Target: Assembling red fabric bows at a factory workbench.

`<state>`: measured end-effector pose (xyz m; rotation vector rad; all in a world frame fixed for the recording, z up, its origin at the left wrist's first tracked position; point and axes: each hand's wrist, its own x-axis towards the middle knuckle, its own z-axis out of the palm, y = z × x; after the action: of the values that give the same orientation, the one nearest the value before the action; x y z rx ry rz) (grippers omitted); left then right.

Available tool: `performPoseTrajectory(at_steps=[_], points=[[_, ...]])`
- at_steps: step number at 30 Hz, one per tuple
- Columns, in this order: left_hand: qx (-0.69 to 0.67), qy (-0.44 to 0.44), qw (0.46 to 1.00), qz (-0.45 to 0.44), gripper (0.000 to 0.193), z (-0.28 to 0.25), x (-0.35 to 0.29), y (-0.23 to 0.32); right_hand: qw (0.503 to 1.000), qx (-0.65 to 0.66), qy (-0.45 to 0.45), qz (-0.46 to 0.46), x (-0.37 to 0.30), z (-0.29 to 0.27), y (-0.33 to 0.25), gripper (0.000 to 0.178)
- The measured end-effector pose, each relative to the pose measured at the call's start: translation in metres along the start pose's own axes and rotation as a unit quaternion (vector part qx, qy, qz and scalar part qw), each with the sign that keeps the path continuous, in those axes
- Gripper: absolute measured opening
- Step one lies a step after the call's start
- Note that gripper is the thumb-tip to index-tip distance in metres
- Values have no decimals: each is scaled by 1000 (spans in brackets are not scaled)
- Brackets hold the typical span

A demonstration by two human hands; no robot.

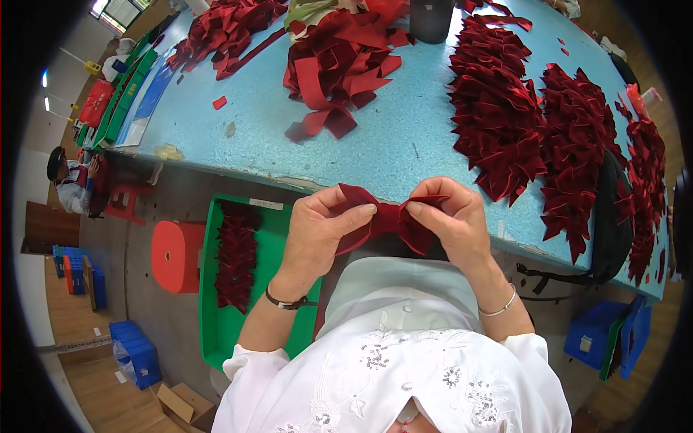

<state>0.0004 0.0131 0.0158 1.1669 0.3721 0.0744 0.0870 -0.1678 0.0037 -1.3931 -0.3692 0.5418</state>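
Observation:
Between my two hands, just off the near edge of the blue table (404, 144), is a dark red velvet bow (390, 218). My left hand (328, 224) pinches its left loop between thumb and fingers. The right loop is pinched the same way by my right hand (455, 220). Both thumbs lie close to the bow's knot, and its pointed tails hang below. Farther back on the table, a loose heap of red ribbon pieces (339, 65) lies ahead of my hands. Rows of finished-looking red bows (498, 115) are stacked to the right.
A green tray (271, 252) holding more red bows stands low at my left, beside a red stool (177, 256). A black bag (612, 216) hangs at the table's right edge. A black cup (432, 20) stands at the back. Another person (72, 180) sits far left.

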Motion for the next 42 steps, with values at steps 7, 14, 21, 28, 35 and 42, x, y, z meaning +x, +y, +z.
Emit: performPoseTrajectory(at_steps=[7,14,21,28,35,42], points=[[79,46,992,81,10,-1,3,-15,980,-144,-14,-139,4,4,14,7],[114,104,971,182,13,7,2,-32,969,-160,65,-177,-3,18,31,8],[152,169,933,278,14,7,2,-48,957,-166,119,-204,-9,30,41,6],[152,187,924,297,17,5,1,-51,965,-142,127,-181,-10,36,44,8],[78,180,950,244,16,4,3,-55,979,-103,119,-127,-8,35,43,15],[-31,148,980,131,17,-3,3,-48,993,-33,91,-69,-8,15,33,19]])
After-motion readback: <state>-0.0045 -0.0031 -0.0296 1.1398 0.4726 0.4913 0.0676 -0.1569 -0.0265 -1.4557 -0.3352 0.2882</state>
